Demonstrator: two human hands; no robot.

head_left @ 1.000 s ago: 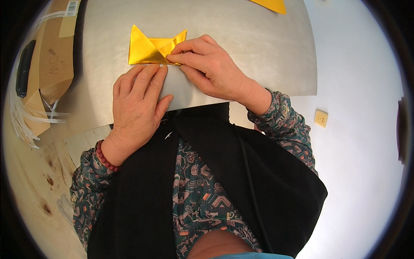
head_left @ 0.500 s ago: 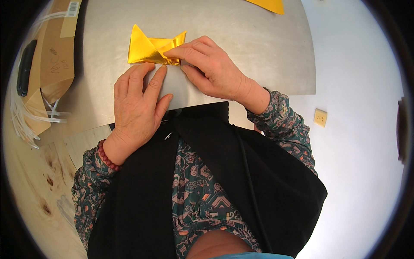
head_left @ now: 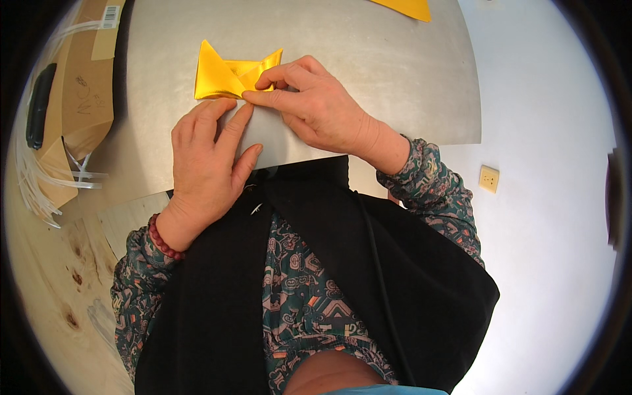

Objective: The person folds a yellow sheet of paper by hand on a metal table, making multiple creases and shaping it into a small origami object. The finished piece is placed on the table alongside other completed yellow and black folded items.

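A sheet of shiny gold foil paper (head_left: 217, 76) lies folded on the metal table, with two pointed flaps rising at its upper corners and a crossing fold in the middle. My right hand (head_left: 322, 105) pinches its lower right part, the thumb at the near edge and the bent index finger on the fold. That grip hides part of the right side. My left hand (head_left: 207, 155) rests flat on the table with fingers apart, its fingertips beside or touching the paper's near edge; exact contact cannot be told.
At the far edge of view is another piece of gold paper (head_left: 411, 8) on the grey metal table (head_left: 395, 79). A brown cardboard box (head_left: 85, 92) with clear plastic straps (head_left: 39, 184) and a black object (head_left: 41, 105) stands at the left. Beyond the table on the right is a wall socket (head_left: 488, 178).
My right thumb has moved up and left to the paper's near edge, and the index finger has curled in. My left hand has barely moved.
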